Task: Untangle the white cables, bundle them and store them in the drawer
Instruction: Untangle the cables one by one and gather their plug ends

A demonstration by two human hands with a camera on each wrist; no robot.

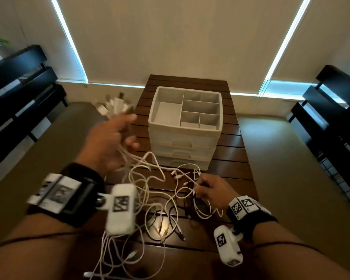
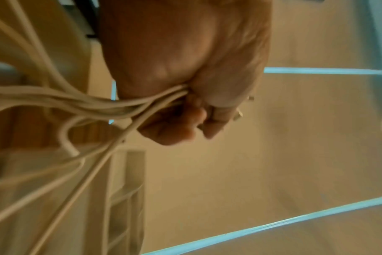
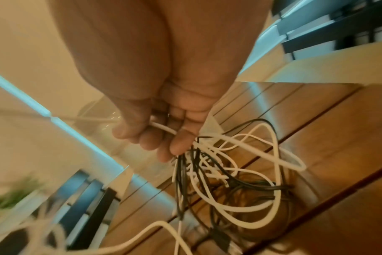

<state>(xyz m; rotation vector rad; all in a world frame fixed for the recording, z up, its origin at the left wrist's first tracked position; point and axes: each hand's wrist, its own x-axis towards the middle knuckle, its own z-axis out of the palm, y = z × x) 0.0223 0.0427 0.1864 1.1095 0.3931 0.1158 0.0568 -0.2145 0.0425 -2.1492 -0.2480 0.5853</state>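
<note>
Cables (image 1: 150, 178) hang between your two hands over the table (image 1: 236, 158), centre of the frame.

Your left hand (image 1: 111, 138), raised at mid-left, has its fingers (image 2: 175, 131) curled round a bunch of white strands; their plug ends stick out above the fist and the rest trails down to the tangle. Your right hand (image 1: 210, 190), lower and right of centre, pinches one white strand between thumb and fingers (image 3: 181, 143), just at the edge of a knot of white and black leads (image 3: 233, 182) lying on the slats. The drawer unit (image 1: 185, 128) stands behind the tangle, its drawers closed and its top tray divided.
</note>
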